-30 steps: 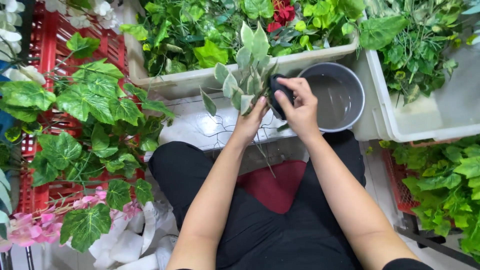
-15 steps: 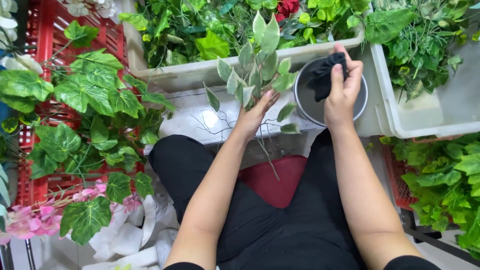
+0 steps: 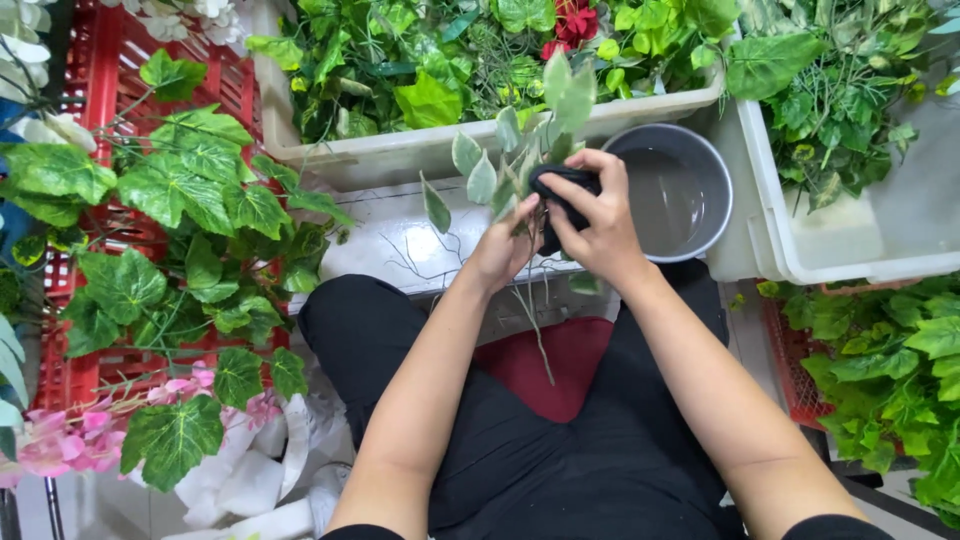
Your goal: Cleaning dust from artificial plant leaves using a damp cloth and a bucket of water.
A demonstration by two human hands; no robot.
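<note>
While my left hand closes its grip around the stem of the leafy sprig, just under the lowest leaves, my right hand is clenched on a dark cloth and presses it against the foliage, a little above the middle of the frame. The sprig looks light and springy to me, its pale green, white-edged leaves thin and easily bent or pulled off, so I judge the stem the only sound place to hold and the leaves something to pinch softly through the cloth. The cloth seems soft and limp, possibly damp. The sprig's long axis runs nearly upright in the picture: its leaf tips point toward the top edge, its thin bare stem trails down over my lap. Just right of my hands sits a grey basin holding water; behind it a long white tray of greenery, and a red crate at left.
</note>
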